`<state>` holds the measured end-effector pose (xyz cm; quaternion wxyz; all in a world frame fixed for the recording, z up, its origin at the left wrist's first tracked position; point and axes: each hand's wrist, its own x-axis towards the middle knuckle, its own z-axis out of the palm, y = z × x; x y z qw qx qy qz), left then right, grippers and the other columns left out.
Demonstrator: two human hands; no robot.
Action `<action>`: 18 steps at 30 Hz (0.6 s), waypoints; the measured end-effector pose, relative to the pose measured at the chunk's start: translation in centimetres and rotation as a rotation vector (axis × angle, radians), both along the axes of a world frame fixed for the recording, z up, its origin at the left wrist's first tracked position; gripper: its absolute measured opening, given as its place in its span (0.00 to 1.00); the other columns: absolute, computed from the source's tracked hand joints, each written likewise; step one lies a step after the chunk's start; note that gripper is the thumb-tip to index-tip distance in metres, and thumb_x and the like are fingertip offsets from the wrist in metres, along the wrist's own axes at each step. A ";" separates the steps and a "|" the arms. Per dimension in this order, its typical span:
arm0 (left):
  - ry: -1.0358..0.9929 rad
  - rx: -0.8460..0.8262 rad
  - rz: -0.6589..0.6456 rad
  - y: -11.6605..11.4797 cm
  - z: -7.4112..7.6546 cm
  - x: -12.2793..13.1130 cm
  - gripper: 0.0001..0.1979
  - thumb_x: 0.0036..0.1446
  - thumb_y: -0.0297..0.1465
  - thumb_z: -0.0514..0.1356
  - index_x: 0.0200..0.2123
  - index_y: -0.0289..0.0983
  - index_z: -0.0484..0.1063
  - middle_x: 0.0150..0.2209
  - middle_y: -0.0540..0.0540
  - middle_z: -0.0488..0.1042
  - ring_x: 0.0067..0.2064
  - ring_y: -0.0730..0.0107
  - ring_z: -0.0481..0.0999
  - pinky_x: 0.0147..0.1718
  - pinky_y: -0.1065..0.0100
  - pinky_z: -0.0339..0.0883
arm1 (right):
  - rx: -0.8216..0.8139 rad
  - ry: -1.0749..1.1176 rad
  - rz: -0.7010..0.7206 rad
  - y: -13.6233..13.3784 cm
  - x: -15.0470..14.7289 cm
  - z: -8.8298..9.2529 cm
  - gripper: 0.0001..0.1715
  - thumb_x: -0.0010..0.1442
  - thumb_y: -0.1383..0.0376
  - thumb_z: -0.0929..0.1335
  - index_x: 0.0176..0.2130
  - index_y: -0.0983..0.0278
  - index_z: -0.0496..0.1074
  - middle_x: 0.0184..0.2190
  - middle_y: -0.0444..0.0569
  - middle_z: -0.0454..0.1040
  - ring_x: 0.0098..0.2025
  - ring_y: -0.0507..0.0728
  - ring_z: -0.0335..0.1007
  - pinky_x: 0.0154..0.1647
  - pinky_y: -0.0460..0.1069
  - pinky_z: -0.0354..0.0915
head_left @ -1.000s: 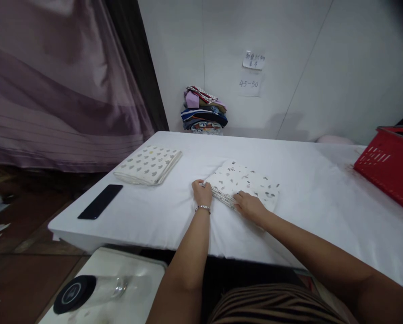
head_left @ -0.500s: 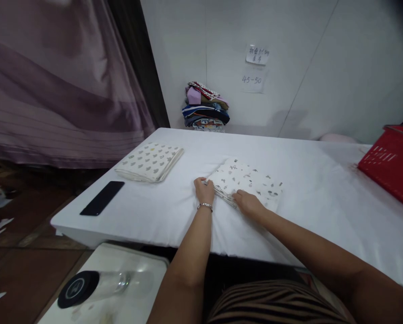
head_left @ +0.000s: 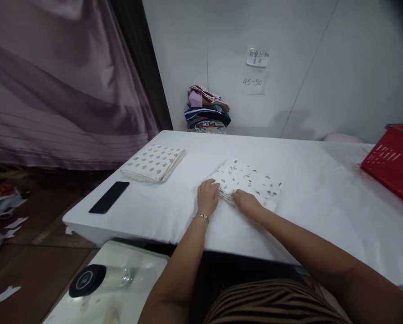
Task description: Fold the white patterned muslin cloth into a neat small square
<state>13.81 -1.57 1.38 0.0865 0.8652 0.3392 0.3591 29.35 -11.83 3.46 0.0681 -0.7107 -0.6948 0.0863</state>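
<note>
A folded white cloth with small grey prints (head_left: pixel 250 180) lies on the white-covered table (head_left: pixel 309 180) in front of me. My left hand (head_left: pixel 208 196), with a bracelet at the wrist, rests on the cloth's left corner, its fingers bent over the edge. My right hand (head_left: pixel 247 202) grips the near folded edge, where several layers show; its fingertips are curled around them. Farther left lies a second folded cloth with grey-green prints (head_left: pixel 153 164), which neither hand touches.
A black phone (head_left: pixel 109 197) lies at the table's left. Behind the table is a stack of folded fabrics (head_left: pixel 207 110). At the far right stands a red basket (head_left: pixel 392 162). A lidded glass jar (head_left: pixel 87 280) lies on a white stool (head_left: pixel 137 263) below the near edge.
My left hand has shifted from pinching the cloth's left corner to lying over it with bent fingers. My right hand stays at the near edge. The view has turned slightly.
</note>
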 end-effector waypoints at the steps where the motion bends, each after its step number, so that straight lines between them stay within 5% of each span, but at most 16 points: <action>1: 0.050 0.013 -0.060 -0.3 -0.1 -0.1 0.13 0.59 0.24 0.52 0.44 0.43 0.71 0.50 0.44 0.69 0.52 0.58 0.64 0.49 0.55 0.59 | 0.001 0.018 -0.003 0.1 0.1 0.1 0.15 0.65 0.67 0.57 0.44 0.65 0.69 0.40 0.53 0.68 0.38 0.56 0.66 0.37 0.49 0.58; 13: 0.385 0.139 -0.235 0.1 1.8 -0.2 0.16 0.63 0.27 0.46 0.47 0.45 0.68 0.45 0.46 0.73 0.53 0.61 0.62 0.53 0.56 0.53 | -0.019 0.081 0.047 0.5 0.9 1.5 0.13 0.60 0.71 0.60 0.37 0.66 0.73 0.37 0.52 0.72 0.39 0.56 0.67 0.40 0.48 0.59; 18: 0.492 0.252 -0.357 1.2 2.2 0.3 0.12 0.62 0.25 0.48 0.40 0.40 0.70 0.38 0.46 0.73 0.48 0.64 0.65 0.53 0.58 0.53 | 0.017 0.027 0.008 0.1 0.1 1.1 0.14 0.61 0.71 0.59 0.37 0.65 0.72 0.37 0.52 0.72 0.35 0.55 0.68 0.37 0.47 0.60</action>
